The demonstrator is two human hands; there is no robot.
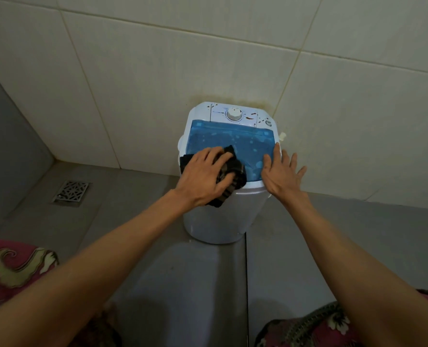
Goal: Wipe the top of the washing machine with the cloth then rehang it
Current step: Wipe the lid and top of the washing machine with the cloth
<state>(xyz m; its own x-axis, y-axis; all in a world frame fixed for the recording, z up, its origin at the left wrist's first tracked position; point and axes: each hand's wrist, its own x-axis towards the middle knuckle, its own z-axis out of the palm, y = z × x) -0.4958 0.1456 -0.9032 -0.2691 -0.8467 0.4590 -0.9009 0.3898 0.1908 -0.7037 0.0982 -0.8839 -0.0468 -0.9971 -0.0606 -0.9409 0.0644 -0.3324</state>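
Pressing the dark cloth (229, 171) onto the washing machine (215, 221) lid, left hand (203, 176) fingers grip it; right hand (280, 171) lies open-fingered, so the light tub may tip.

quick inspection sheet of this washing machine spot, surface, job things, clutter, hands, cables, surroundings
surface: blue lid of the washing machine shows pale spots; white control panel with dial has brown marks
job's things: dark cloth lies on the lid's near left corner
clutter: nothing seen
grippers: left hand presses on the cloth; right hand rests flat, open, on the lid's right edge
cables: nothing seen
surroundings: tiled wall, stained behind the machine; grey floor; metal floor drain
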